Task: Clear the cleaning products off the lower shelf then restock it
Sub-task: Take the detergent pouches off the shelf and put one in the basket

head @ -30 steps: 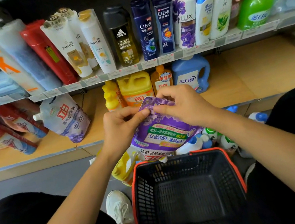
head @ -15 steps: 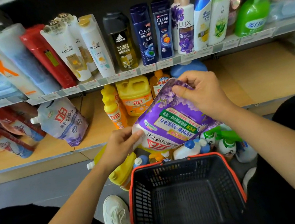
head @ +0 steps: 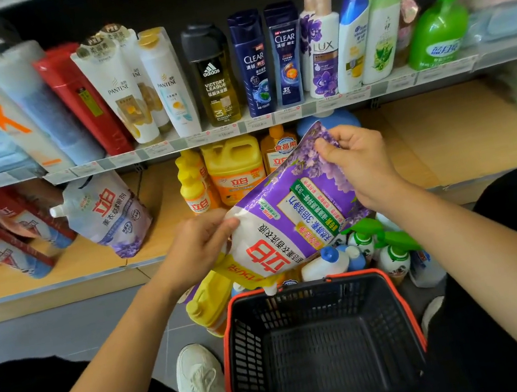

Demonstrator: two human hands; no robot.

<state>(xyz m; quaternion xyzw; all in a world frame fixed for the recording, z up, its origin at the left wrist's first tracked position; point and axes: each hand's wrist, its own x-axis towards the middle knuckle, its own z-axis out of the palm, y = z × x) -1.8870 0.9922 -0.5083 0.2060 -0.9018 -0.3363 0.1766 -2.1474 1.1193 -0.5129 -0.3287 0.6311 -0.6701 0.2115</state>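
— Pouch's swung since a sec ago: purple refill pouch [head: 291, 210] now stretched diagonal, left hand [head: 196, 244] dropped to its lower corner, right hand [head: 356, 161] lifted w/ the top edge.

— Grip?

— Both sets of fingers pinched on it. It hangs above the basket [head: 404, 305], in front of the lower shelf [head: 460, 132].

— Step?

— Restock, I'd guess; basket's empty, bottles on floor [head: 357, 254] waiting. Next: stand pouch upright on shelf, prob. by the yellow jugs [head: 233, 169], label out.

purple-and-white detergent pouch [head: 291, 214], tilted, held above black basket [head: 322, 350]
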